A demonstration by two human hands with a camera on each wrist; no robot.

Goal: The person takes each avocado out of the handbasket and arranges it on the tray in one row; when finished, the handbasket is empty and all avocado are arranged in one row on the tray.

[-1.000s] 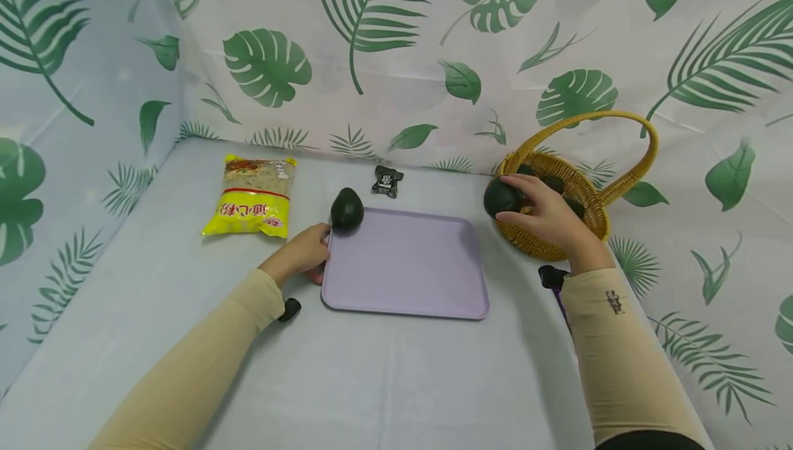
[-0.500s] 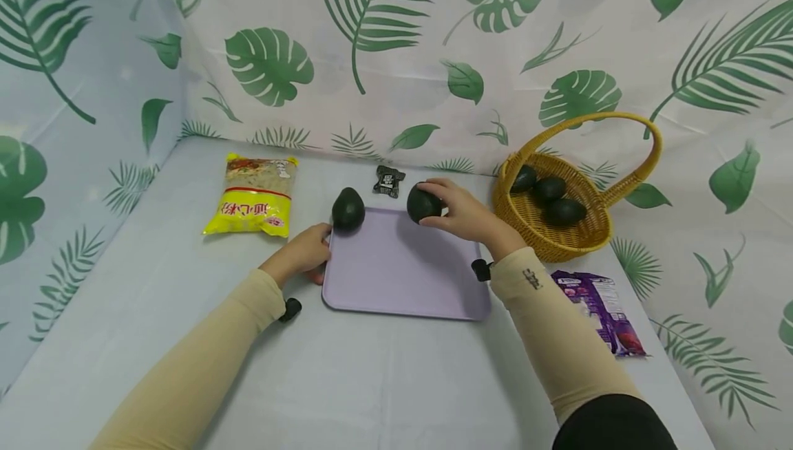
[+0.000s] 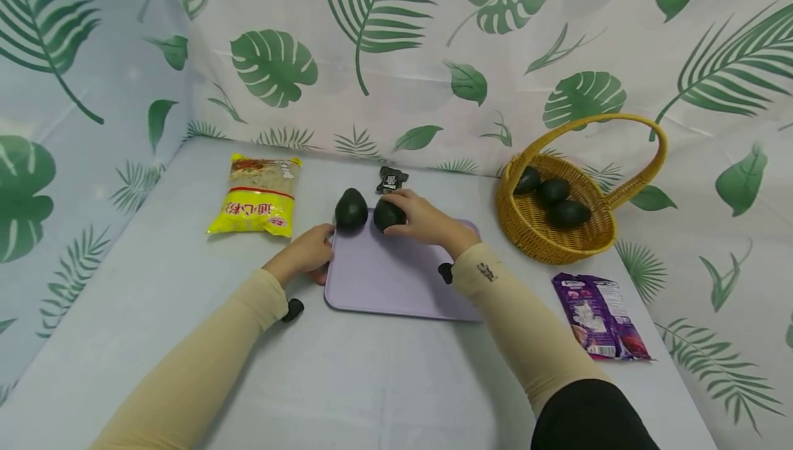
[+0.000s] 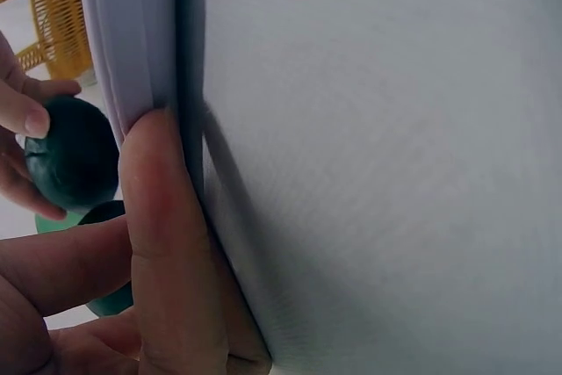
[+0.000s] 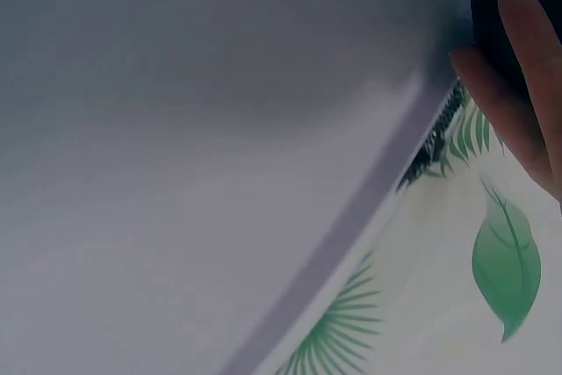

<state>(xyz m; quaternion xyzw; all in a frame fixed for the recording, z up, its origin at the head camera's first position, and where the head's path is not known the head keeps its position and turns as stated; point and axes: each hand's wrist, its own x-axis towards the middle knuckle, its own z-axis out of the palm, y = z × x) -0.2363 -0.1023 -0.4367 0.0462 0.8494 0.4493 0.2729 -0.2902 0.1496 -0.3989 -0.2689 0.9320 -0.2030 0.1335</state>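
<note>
In the head view, my left hand (image 3: 302,255) grips the left edge of a lilac rectangular tray (image 3: 384,285). An upright avocado (image 3: 351,212) stands at the tray's far left corner, just beyond that hand. My right hand (image 3: 429,220) holds a second dark green avocado (image 3: 387,217) over the tray's far side, close to the first. Whether it touches the tray cannot be told. The left wrist view shows fingers (image 4: 165,217) against the tray rim (image 4: 127,32), with the held avocado (image 4: 75,155) behind. Only part of that avocado (image 5: 493,6) shows in the right wrist view.
A yellow wicker basket (image 3: 526,243) with several avocados stands at the back right. Nearer lies a purple packet (image 3: 597,316). Behind the tray sits a small black packet (image 3: 392,179); a yellow noodle bag (image 3: 257,195) lies left. A leaf-print cloth wall closes the back.
My right hand has carried the avocado from the basket leftward over the tray to beside the standing one. The purple packet has come into view. My left hand has stayed at the tray's edge.
</note>
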